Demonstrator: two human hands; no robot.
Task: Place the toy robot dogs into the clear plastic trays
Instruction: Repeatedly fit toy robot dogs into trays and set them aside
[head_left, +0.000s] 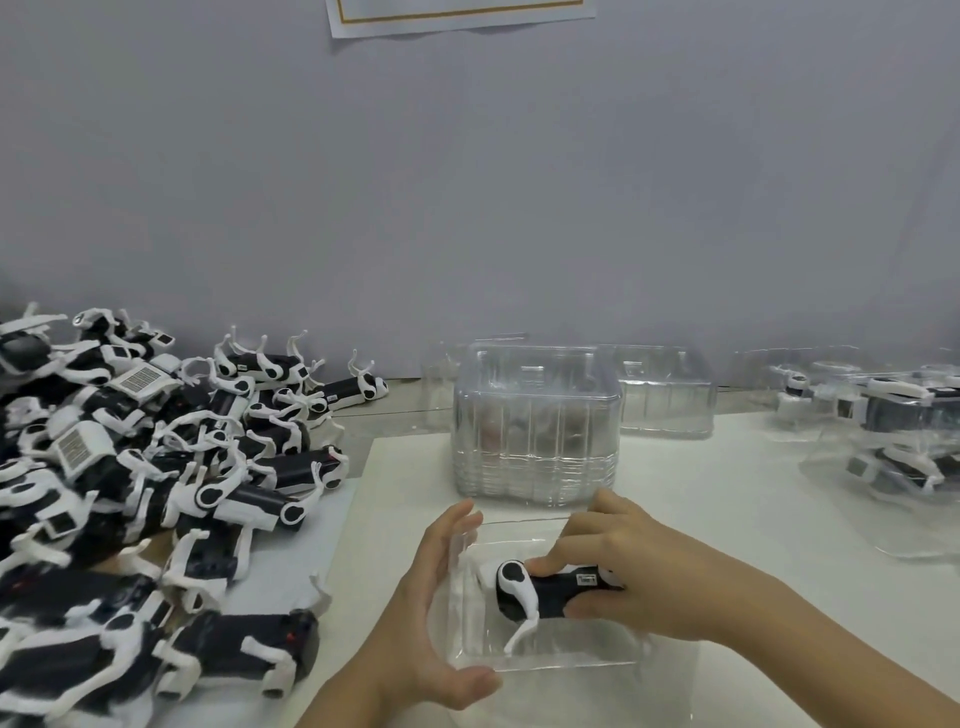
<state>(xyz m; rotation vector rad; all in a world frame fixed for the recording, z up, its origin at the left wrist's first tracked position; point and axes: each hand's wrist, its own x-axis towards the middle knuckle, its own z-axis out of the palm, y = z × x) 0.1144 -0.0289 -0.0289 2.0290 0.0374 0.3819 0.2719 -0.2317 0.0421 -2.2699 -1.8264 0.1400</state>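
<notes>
Now the right hand (618, 566) grasps a black-and-white plastic toy robot dog (545, 592) by its body, and the dog sits inside the shallow clear plastic tray (545, 660) on the white bench (727, 519), between both hands. The left hand (431, 608) lies with relaxed fingers against the tray's left wall, I think to stop the light tray from sliding. One dog is in this tray. Left of the left hand lies a heap of loose dogs (156, 467), too many to count. Beyond the hands stands one stack of empty clear trays (537, 426). Far right of the right hand I see at least two filled trays (893, 431).
</notes>
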